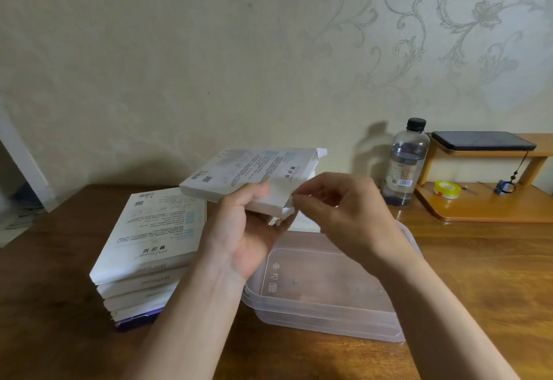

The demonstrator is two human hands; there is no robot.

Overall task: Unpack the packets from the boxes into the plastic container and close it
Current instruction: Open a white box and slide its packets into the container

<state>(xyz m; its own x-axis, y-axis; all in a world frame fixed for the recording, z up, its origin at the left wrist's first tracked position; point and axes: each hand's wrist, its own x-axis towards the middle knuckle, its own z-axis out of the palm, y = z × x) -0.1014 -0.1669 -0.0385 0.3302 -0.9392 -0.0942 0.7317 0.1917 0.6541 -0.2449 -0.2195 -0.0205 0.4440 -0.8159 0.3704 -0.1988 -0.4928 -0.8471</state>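
My left hand (242, 230) grips a flat white printed box (239, 173) by its near end, holding it above the table. My right hand (338, 206) pinches the box's open end flap (282, 189) with thumb and fingertips. Below the hands a clear plastic container (329, 305) lies on the wooden table with its lid on top; whether anything is inside I cannot tell. To the left stands a stack of several similar white boxes (149, 236), with a purple box (134, 323) at the bottom.
A water bottle with a black cap (405, 164) stands behind the container. At the right a small wooden shelf (484, 209) carries a phone (481, 140), a roll of yellow tape (447, 189) and small items. A wallpapered wall closes off the back.
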